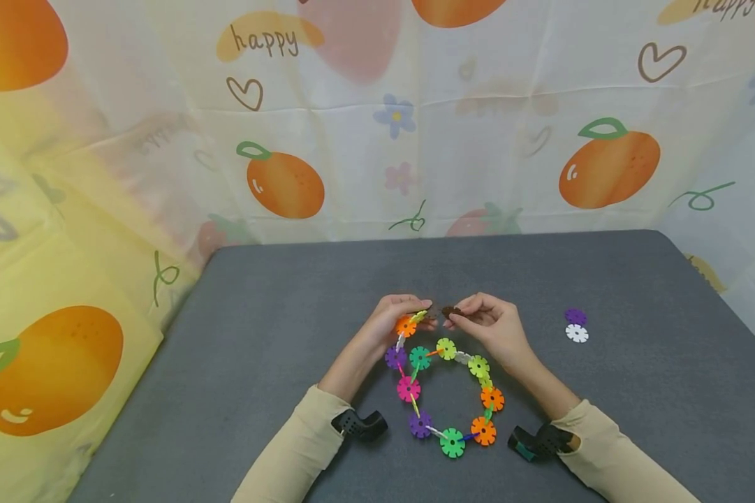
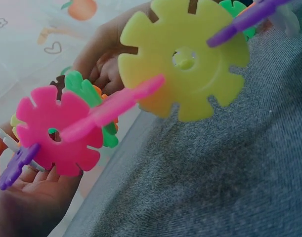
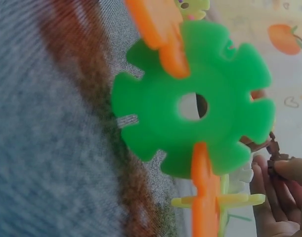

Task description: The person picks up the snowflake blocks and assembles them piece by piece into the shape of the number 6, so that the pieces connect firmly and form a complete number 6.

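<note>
A chain of colourful notched plastic discs (image 1: pixel 408 389) curves in a loop between the forearms. At its upper end, my left hand (image 1: pixel 383 318) grips the chain near a yellow disc (image 1: pixel 419 316) and an orange disc (image 1: pixel 406 326). Opposite it, my right hand (image 1: pixel 496 332) pinches a dark brown notched disc (image 1: pixel 450 311) between thumb and fingers, close to the left fingertips. In the right wrist view the brown disc (image 3: pixel 278 160) shows edge-on at the thumb. A pink disc (image 2: pixel 57 131) partly covers the left hand in the left wrist view.
A purple disc (image 1: pixel 575 317) and a white disc (image 1: pixel 576 333) lie together on the grey table (image 1: pixel 276 293), right of the right hand. Behind the table hangs a fruit-printed curtain (image 1: pixel 352 175). Each wrist wears a black camera band (image 1: pixel 360 424).
</note>
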Demonstrator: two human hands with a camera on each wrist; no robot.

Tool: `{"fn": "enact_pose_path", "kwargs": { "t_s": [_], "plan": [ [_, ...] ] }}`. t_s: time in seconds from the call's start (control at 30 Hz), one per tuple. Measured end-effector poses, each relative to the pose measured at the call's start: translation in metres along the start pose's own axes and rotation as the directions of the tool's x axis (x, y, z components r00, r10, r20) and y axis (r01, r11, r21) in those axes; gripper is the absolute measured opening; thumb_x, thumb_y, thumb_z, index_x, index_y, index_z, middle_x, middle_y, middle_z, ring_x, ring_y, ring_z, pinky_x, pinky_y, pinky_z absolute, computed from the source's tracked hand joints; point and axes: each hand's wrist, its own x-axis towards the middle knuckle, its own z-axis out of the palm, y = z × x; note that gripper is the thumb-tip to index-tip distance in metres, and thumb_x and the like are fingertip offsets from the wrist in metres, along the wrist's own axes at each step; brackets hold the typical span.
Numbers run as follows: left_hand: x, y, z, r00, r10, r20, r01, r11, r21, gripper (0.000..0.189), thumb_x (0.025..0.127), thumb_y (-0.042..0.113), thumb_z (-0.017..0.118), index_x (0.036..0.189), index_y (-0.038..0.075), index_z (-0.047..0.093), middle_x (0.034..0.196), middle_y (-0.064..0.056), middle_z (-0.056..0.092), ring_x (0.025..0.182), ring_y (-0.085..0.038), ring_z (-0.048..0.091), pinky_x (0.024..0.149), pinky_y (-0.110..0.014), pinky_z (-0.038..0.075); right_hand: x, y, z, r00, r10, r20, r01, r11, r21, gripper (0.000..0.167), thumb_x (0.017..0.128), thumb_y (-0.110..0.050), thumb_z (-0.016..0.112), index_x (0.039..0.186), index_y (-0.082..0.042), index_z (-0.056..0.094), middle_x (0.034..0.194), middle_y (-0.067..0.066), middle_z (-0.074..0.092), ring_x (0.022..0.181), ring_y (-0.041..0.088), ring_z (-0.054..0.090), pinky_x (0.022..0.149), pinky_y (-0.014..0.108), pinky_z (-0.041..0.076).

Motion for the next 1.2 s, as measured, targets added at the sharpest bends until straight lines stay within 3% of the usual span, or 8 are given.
{"fn": "enact_pose_path", "kwargs": {
  "t_s": [0.13, 0.27, 0.47, 0.6, 0.77, 1.0, 1.1, 1.2],
  "plan": [
    [0.001, -0.001, 0.000, 1.000, -0.012, -0.005, 0.012, 1.000, 0.029, 0.017, 0.094, 0.015, 0.061, 0.082, 0.006, 0.069, 0.074, -0.001, 0.071, 0.070, -0.014, 0.070, 0.078, -0.032, 0.061, -0.001, 0.000, 0.002, 0.999, -0.043, -0.004, 0.042, 0.988, -0.148, 0.007, 0.088, 0.004, 0.067, 0.087, 0.008, 0.062, 0.095, 0.010, 0.068, 0.085, 0.012, 0.071, 0.079, 0.029, 0.061],
    [0.000, -0.002, 0.003, 0.999, -0.017, -0.034, 0.019, 0.998, 0.059, 0.018, 0.094, 0.016, 0.063, 0.089, 0.000, 0.069, 0.075, -0.001, 0.071, 0.070, -0.013, 0.070, 0.081, -0.033, 0.061, -0.002, 0.000, 0.004, 0.994, -0.105, -0.016, 0.096, 0.951, -0.293, 0.004, 0.087, 0.001, 0.069, 0.085, 0.002, 0.066, 0.095, 0.018, 0.068, 0.088, 0.011, 0.070, 0.081, 0.022, 0.060],
    [-0.002, -0.005, 0.008, 0.996, -0.004, -0.086, 0.014, 0.993, 0.120, 0.022, 0.094, 0.019, 0.066, 0.092, -0.003, 0.068, 0.076, -0.002, 0.072, 0.069, -0.012, 0.071, 0.080, -0.036, 0.062, -0.003, 0.002, 0.006, 0.980, -0.196, -0.022, 0.169, 0.895, -0.413, 0.010, 0.083, 0.006, 0.071, 0.082, -0.003, 0.067, 0.090, 0.014, 0.072, 0.083, 0.017, 0.071, 0.080, 0.018, 0.058],
    [-0.003, -0.008, 0.010, 0.993, 0.012, -0.119, 0.008, 0.986, 0.167, 0.023, 0.093, 0.019, 0.067, 0.091, -0.004, 0.068, 0.077, -0.001, 0.072, 0.067, -0.010, 0.071, 0.076, -0.034, 0.062, -0.005, -0.005, 0.011, 0.984, -0.171, -0.046, 0.132, 0.880, -0.456, 0.010, 0.082, 0.011, 0.070, 0.081, 0.002, 0.067, 0.087, 0.016, 0.072, 0.081, 0.012, 0.071, 0.079, 0.015, 0.057],
    [0.000, -0.013, 0.011, 0.992, -0.026, -0.125, 0.038, 0.995, 0.093, 0.025, 0.093, 0.015, 0.066, 0.097, -0.009, 0.068, 0.077, -0.002, 0.073, 0.068, -0.011, 0.071, 0.074, -0.030, 0.062, -0.007, -0.016, 0.016, 0.988, -0.147, -0.054, 0.106, 0.882, -0.459, 0.006, 0.082, 0.011, 0.069, 0.081, 0.005, 0.067, 0.087, 0.020, 0.071, 0.079, 0.013, 0.071, 0.077, 0.017, 0.058],
    [0.002, -0.013, 0.009, 0.988, -0.096, -0.118, 0.092, 0.995, -0.040, 0.027, 0.093, 0.012, 0.065, 0.104, -0.012, 0.066, 0.078, -0.005, 0.072, 0.071, -0.013, 0.072, 0.074, -0.028, 0.062, -0.002, -0.002, 0.006, 0.997, -0.032, -0.066, 0.006, 0.932, -0.361, 0.008, 0.088, -0.001, 0.069, 0.095, 0.000, 0.071, 0.098, 0.019, 0.069, 0.087, 0.011, 0.071, 0.079, 0.019, 0.059],
    [0.002, -0.012, 0.009, 0.990, -0.092, -0.108, 0.091, 0.996, -0.020, 0.026, 0.093, 0.014, 0.066, 0.102, -0.011, 0.067, 0.076, -0.005, 0.072, 0.070, -0.013, 0.072, 0.074, -0.029, 0.062, -0.002, 0.002, 0.004, 0.997, -0.025, -0.066, -0.005, 0.905, -0.424, 0.006, 0.087, -0.004, 0.071, 0.093, -0.005, 0.073, 0.091, 0.013, 0.072, 0.077, 0.011, 0.071, 0.070, 0.021, 0.060],
    [0.001, -0.011, 0.010, 0.991, -0.076, -0.113, 0.078, 0.997, 0.010, 0.025, 0.092, 0.015, 0.067, 0.099, -0.010, 0.068, 0.074, -0.004, 0.072, 0.068, -0.012, 0.072, 0.073, -0.029, 0.062, -0.002, 0.001, 0.004, 0.997, -0.071, -0.031, 0.046, 0.857, -0.514, 0.005, 0.086, -0.003, 0.071, 0.089, -0.006, 0.073, 0.085, 0.010, 0.071, 0.065, 0.013, 0.067, 0.058, 0.024, 0.058]
  ]
}}
